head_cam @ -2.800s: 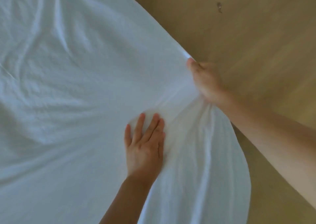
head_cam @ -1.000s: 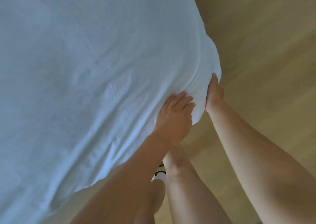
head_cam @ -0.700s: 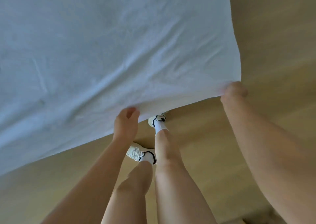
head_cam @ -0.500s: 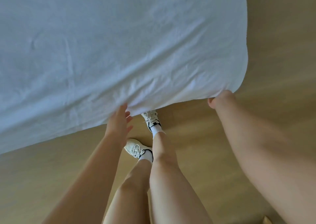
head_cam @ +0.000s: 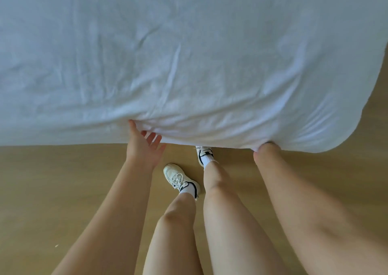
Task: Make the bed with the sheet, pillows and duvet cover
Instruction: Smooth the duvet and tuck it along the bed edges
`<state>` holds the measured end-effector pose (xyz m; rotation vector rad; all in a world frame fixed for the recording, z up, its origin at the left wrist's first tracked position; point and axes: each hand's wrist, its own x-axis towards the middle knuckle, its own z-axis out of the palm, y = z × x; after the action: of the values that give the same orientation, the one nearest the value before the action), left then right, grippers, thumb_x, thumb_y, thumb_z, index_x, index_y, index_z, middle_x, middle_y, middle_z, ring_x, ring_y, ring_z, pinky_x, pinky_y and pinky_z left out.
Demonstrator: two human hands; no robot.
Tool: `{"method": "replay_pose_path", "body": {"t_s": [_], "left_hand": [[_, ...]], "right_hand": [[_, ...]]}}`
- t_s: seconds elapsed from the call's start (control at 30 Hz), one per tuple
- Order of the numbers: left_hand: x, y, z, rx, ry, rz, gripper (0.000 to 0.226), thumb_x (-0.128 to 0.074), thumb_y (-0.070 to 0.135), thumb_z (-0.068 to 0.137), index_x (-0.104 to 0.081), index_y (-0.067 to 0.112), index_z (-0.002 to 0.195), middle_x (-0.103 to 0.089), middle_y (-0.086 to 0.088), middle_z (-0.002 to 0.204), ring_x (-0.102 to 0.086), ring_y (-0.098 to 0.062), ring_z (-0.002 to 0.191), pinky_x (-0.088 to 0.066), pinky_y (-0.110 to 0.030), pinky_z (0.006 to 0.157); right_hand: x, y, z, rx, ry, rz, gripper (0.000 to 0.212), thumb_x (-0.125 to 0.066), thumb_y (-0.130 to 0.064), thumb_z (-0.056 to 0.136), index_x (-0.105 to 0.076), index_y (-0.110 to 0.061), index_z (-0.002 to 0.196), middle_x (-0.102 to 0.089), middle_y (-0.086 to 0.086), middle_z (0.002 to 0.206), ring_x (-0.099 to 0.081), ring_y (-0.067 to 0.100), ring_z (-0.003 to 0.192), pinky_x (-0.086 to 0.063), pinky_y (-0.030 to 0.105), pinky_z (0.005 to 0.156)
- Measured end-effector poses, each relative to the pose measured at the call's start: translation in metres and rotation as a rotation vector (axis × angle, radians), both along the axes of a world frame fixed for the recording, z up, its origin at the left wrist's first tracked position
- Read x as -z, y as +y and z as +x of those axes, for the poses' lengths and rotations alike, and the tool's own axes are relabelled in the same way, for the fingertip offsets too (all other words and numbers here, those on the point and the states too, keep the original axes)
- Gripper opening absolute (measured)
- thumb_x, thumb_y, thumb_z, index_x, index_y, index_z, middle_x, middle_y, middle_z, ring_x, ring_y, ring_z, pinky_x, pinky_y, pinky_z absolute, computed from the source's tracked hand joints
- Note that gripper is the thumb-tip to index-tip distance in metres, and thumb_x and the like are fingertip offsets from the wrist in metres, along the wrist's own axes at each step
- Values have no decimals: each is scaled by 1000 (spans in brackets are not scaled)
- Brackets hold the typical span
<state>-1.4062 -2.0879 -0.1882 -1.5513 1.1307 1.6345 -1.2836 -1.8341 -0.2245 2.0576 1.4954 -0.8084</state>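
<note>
Seemingly only the sheet (head_cam: 189, 54) is laid over the bed; its near edge is touched by the splayed left hand (head_cam: 144, 146); the right hand (head_cam: 266, 151), tucked beneath, cannot be judged; pillows and duvet cover remain.

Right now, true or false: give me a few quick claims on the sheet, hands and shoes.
1. The left hand and right hand are both at the near edge of the sheet. True.
2. The left hand's fingers are balled in a fist. False: they are spread, thumb against the sheet.
3. A pillow lies on the sheet. False: none is in view.
4. Fabric bunches at the right hand. True.
5. The person wears black boots. False: white shoes, on a wooden floor.
</note>
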Motion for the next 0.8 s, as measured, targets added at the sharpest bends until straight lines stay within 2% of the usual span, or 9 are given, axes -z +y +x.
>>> {"method": "replay_pose_path", "body": {"t_s": [0.07,0.1,0.13,0.23,0.37,0.47,0.57,0.67,0.8], "left_hand": [[-1,-10,-10,-62,12,-27,69,-43,68,86,-46,17,133,-47,-7,127,-48,-24,121,-37,-42,99],[-2,-16,-16,-106,21,-50,73,-44,70,84,-45,18,135,-45,-8,132,-45,-25,126,-34,-43,104],[-2,-24,-21,-158,28,-80,78,-44,73,82,-43,18,137,-44,-8,136,-43,-25,128,-32,-44,106],[-1,-53,-40,-289,55,-120,91,-47,79,73,-37,20,141,-44,-6,139,-45,-25,127,-34,-42,109],[13,-107,-77,-459,53,-146,110,-57,88,53,-38,23,140,-45,1,138,-50,-27,120,-44,-44,101],[31,-165,-103,-589,148,-141,113,-58,90,48,-44,22,138,-55,4,131,-57,-26,115,-48,-46,95],[44,-222,-129,-653,342,-61,76,-48,81,71,-61,25,121,-69,-1,115,-64,-26,107,-49,-46,96],[48,-274,-102,-571,445,172,69,-41,73,82,-58,23,127,-62,-6,127,-59,-27,116,-43,-46,103],[46,-323,-41,-367,284,331,61,-44,59,90,-51,18,134,-59,-6,131,-55,-24,121,-33,-48,111]], "right_hand": [[-25,-24,-36,395,209,-121,29,-34,-14,99,-49,-7,123,-54,10,96,-52,24,86,-43,26,90],[-37,-43,-50,364,244,-190,21,-35,-11,98,-53,-9,108,-49,7,81,-48,21,74,-45,32,80],[-50,-67,-69,210,251,-306,16,-38,-10,95,-53,-12,90,-46,3,70,-45,18,67,-42,32,67],[-75,-135,-109,-875,482,-403,25,-47,-14,87,-43,-18,62,-45,-7,57,-40,12,55,-31,29,52],[-97,-194,-183,-1603,919,29,19,-56,-7,78,-64,-3,96,-61,17,107,-52,36,105,-41,42,87],[-85,-235,-238,-1960,710,-43,56,-53,-22,88,-39,-10,140,-20,12,155,-12,34,143,-6,43,113],[-64,-278,-276,-2121,685,8,71,-54,-36,88,-22,-18,149,-4,6,159,1,30,145,10,38,112],[-56,-345,-298,-2214,689,28,78,-67,-36,79,-33,-14,145,-20,11,156,-15,34,143,-3,50,113],[-54,-441,-310,-2424,628,-62,81,-71,-39,74,-37,-16,144,-22,10,154,-18,35,142,-10,57,110]]}}
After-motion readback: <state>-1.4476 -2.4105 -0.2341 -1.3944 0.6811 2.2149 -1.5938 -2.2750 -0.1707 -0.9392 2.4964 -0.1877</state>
